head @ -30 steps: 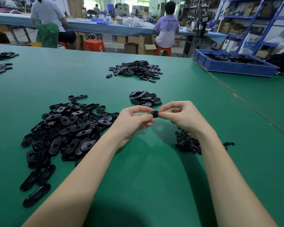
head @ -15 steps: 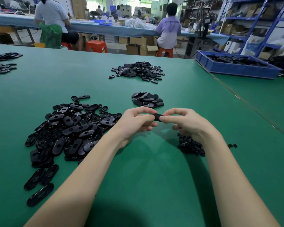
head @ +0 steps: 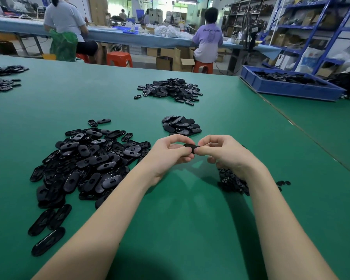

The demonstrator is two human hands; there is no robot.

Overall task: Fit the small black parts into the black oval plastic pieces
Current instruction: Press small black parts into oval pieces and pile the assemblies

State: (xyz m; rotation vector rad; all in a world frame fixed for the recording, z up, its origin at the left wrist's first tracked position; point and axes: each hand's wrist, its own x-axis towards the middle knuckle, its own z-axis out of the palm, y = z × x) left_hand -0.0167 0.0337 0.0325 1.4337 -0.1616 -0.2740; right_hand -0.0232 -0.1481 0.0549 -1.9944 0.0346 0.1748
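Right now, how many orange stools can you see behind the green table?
3. One empty orange stool stands near centre-left, one is under the person in purple, and one shows partly under the person in grey. Others may be hidden.

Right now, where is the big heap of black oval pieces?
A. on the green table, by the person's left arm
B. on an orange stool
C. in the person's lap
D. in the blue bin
A: the big heap of black oval pieces lies spread on the green table, beside the left hand.
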